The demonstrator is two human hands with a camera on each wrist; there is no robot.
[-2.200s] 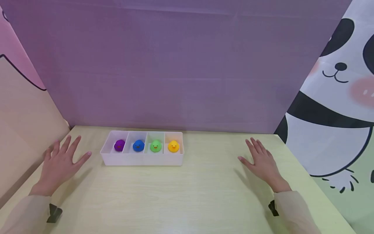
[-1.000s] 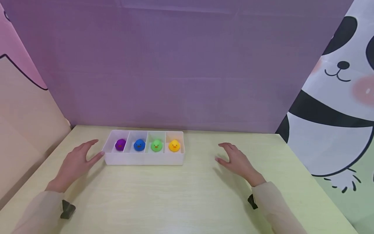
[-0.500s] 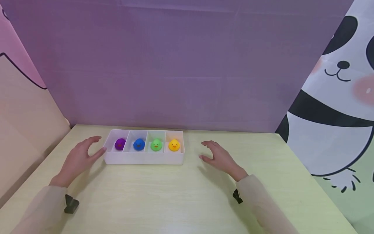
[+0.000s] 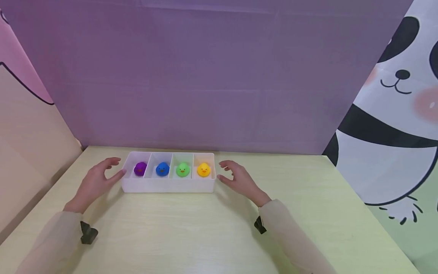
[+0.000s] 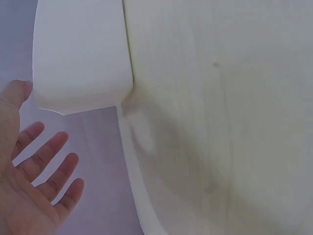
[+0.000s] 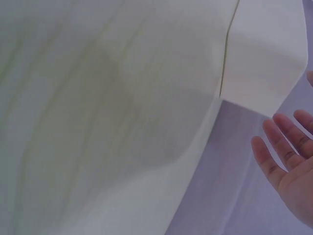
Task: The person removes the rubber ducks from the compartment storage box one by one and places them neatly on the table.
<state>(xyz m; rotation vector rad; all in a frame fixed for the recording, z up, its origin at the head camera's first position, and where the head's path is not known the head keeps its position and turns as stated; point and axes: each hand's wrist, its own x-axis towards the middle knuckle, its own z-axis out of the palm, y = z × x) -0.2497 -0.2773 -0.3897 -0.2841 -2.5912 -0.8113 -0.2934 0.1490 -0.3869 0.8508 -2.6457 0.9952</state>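
A white divided box (image 4: pixel 167 186) sits toward the back of the table. Its compartments hold, from left to right, a purple toy duck (image 4: pixel 140 169), a blue duck (image 4: pixel 162 169), a green duck (image 4: pixel 183 169) and a yellow duck (image 4: pixel 203 170). My left hand (image 4: pixel 94 185) is at the box's left end, thumb tip right at the rim and fingers loosely bent. At the right end, my right hand (image 4: pixel 242 182) has its thumb tip close to the box's corner, fingers relaxed. Both wrist views show spread fingers beside the box ends (image 5: pixel 83 58), with nothing in the palms.
The pale wooden table (image 4: pixel 171 228) ends at a purple cloth (image 4: pixel 205 76) behind the box. A panda-printed panel (image 4: pixel 386 167) stands to the right, and a pink and beige panel (image 4: pixel 27 133) to the left. Black straps (image 4: pixel 89 233) show at both wrists.
My right hand has moved left across the table to the box's right end. The left hand came in from the left to the other end and then shifted only slightly. The ducks stay in place.
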